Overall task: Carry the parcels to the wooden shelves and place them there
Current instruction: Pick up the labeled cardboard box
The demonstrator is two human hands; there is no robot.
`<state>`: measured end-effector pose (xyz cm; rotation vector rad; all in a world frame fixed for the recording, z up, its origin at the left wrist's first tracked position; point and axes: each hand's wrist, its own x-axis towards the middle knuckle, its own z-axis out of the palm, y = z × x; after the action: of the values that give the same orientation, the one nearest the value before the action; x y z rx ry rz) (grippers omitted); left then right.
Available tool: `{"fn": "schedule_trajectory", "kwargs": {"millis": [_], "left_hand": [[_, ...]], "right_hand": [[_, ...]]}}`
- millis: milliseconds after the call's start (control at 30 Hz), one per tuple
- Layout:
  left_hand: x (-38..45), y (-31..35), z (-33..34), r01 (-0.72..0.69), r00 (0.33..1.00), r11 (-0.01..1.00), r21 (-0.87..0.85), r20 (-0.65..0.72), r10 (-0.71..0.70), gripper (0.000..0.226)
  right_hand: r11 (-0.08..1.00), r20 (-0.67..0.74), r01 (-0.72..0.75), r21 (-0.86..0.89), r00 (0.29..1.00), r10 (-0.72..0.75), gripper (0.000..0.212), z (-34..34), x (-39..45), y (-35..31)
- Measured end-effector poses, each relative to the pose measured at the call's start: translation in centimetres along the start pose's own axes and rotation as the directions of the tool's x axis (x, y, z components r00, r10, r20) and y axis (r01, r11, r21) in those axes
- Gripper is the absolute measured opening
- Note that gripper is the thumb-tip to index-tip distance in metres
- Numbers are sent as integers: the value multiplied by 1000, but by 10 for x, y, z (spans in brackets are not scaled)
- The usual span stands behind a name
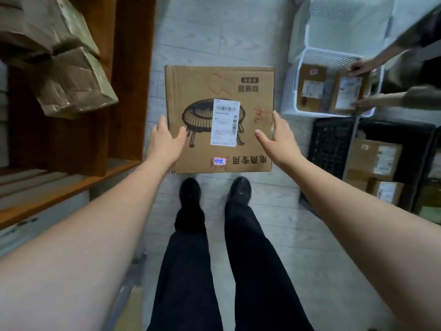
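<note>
A pale grey plank floor point(238, 39) runs down a narrow aisle, with reddish-brown wooden shelves point(133, 68) to the left and stacked white plastic baskets point(334, 27) to the right. A large flat square cardboard parcel point(219, 91), printed with a black line drawing of a round caged heater and bearing a white barcode label point(225, 122), lies on the floor just ahead of two black shoes point(214, 189).

The left hand point(165, 139) has its fingers loosely spread, thumb lying over the parcel's top face and the other fingers reaching along its left edge. The right hand point(278, 134) is likewise open and spread above the parcel's right edge; whether its fingertips touch the cardboard cannot be told. The parcel sits between the two sets of fingers, not lifted.

Beyond the left fingers, crumpled tape-wrapped brown packages point(69, 75) rest on the shelves. Beyond the right fingers, another person's hands point(362, 66) handle small cardboard boxes point(312, 87) in a white basket, and a black plastic crate point(334, 144) holds further boxes.
</note>
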<state>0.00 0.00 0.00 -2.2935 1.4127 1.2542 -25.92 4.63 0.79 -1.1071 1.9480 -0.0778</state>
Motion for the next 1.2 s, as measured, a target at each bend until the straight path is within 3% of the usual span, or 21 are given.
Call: {"fn": "schedule_trajectory", "kwargs": {"millis": [267, 367, 467, 567, 767, 1200], "left_hand": [[53, -21, 50, 185, 982, 941, -283, 23, -186, 80], [60, -31, 62, 212, 977, 895, -393, 62, -204, 76], [61, -37, 68, 197, 980, 856, -479, 66, -188, 70], [53, -37, 69, 207, 978, 835, -510, 84, -192, 72], [13, -37, 53, 211, 977, 826, -523, 108, -181, 79], [-139, -7, -52, 98, 995, 842, -530, 66, -74, 68]], "right_hand": [[945, -48, -159, 287, 983, 180, 101, 47, 55, 38], [915, -28, -226, 333, 968, 249, 95, 58, 63, 47], [903, -52, -238, 358, 960, 274, 74, 67, 62, 51], [877, -90, -241, 416, 949, 303, 62, 72, 54, 50], [876, -92, -249, 412, 946, 312, 60, 63, 14, 48], [849, -129, -218, 482, 940, 315, 54, -46, -139, -26]]}}
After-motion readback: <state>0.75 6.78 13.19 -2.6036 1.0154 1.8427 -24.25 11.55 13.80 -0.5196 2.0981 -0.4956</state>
